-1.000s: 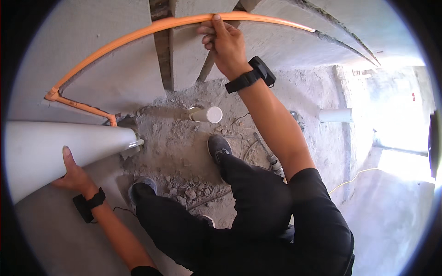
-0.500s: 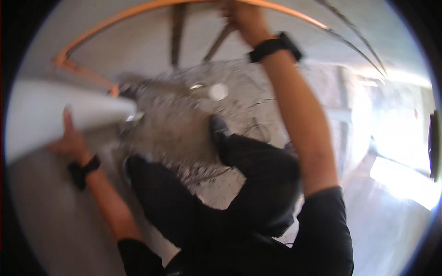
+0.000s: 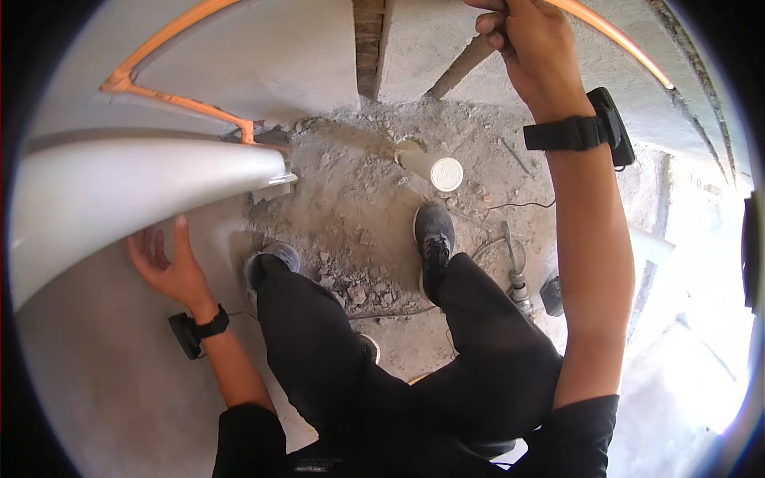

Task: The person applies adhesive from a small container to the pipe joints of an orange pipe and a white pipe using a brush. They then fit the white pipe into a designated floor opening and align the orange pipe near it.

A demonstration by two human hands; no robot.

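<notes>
A large white pipe (image 3: pixel 151 179) slants in from the left edge, its far end by the foot of the grey wall. My left hand (image 3: pixel 171 267) is beside its near lower side, fingers apart and tips at the pipe's edge; whether they touch is unclear. At the top edge my right hand (image 3: pixel 530 44) is raised against the wall with its fingers curled. An orange conduit (image 3: pixel 594 20) runs close beside that hand. The picture's edge cuts off the fingertips, so anything in them is hidden. Both wrists carry black straps with dark devices.
A short white capped pipe (image 3: pixel 446 173) sticks up from the rubble-strewn floor. Broken chunks (image 3: pixel 362 291) lie between my shoes. Right of my leg are a tool with a cable (image 3: pixel 518 287) and a dark block (image 3: pixel 551 295). Slots (image 3: pixel 369 48) are cut in the wall.
My left hand has moved from lying on the pipe's side to its lower edge. My right hand has shifted right along the wall. The view has turned and sharpened.
</notes>
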